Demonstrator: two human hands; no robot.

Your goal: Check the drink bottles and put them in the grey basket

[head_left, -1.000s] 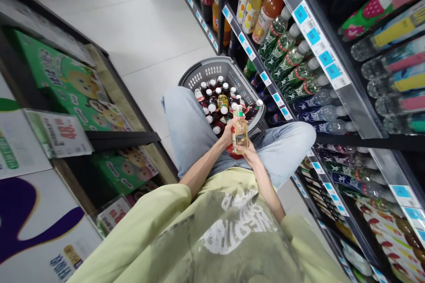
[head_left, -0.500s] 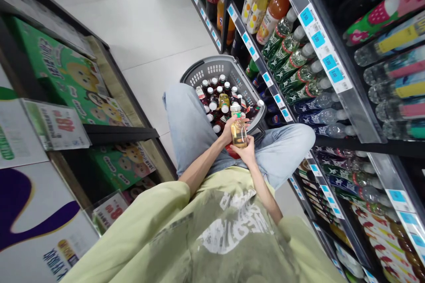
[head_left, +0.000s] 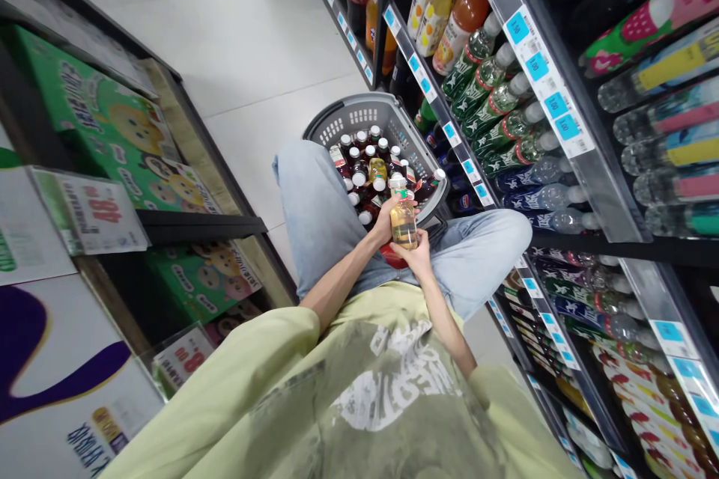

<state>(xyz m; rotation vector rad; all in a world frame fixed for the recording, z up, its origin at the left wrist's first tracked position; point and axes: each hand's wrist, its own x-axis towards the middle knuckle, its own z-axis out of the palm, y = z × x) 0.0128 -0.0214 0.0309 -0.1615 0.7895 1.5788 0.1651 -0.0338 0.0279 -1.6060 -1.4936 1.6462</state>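
Note:
Between my hands is a clear bottle of pale yellow drink [head_left: 404, 226], with a white cap and a green band near its neck, its cap end toward the basket. My left hand [head_left: 385, 221] is wrapped round its left side, some fingers hidden behind it. Lower down, my right hand [head_left: 416, 256] grips the base end with thumb and fingers. Just beyond stands a grey shopping basket [head_left: 359, 117] between my knees. Several dark bottles [head_left: 357, 168] with white caps fill it, and one yellow bottle [head_left: 378, 170] stands among them.
Drink shelves [head_left: 553, 97] with rows of bottles and price tags rise close on the right. On the left, a rack [head_left: 202, 228] holds green boxes [head_left: 120, 120] behind price cards. Pale floor tiles [head_left: 241, 37] run along the aisle beyond the basket.
Almost nothing differs. Both hands stay on the bottle, which is turned very slightly; the whole view has shifted a little.

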